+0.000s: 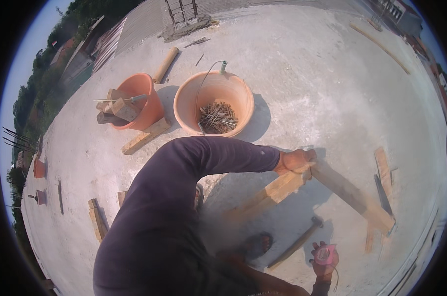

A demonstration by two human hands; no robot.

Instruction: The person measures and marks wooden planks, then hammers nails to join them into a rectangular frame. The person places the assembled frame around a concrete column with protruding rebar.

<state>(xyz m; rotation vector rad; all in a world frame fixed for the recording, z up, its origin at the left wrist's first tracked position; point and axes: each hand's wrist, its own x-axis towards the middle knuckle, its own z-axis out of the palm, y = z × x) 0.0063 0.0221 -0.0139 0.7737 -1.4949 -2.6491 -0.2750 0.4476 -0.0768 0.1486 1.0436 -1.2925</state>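
My left hand (296, 162), at the end of a dark sleeve, is closed on the end of a wooden beam (275, 192) that slants back toward me. Against the same spot lies the end of a second wooden beam (349, 190), running off to the right; the two form an angle. My right hand (324, 264), lower right, is wrapped round a pink tape measure (325, 255), with a thin cord loop hanging beside it. Between my foot and the right hand a hammer (297, 241) with a long wooden handle lies on the concrete.
A wide orange bucket (184, 106) holds many nails (217, 118). Left of it, a tilted orange bucket (154, 106) holds wood offcuts (125, 109). Wood blocks (147, 135) and slats (383, 165) lie around. Rebar (184, 12) rises at the back.
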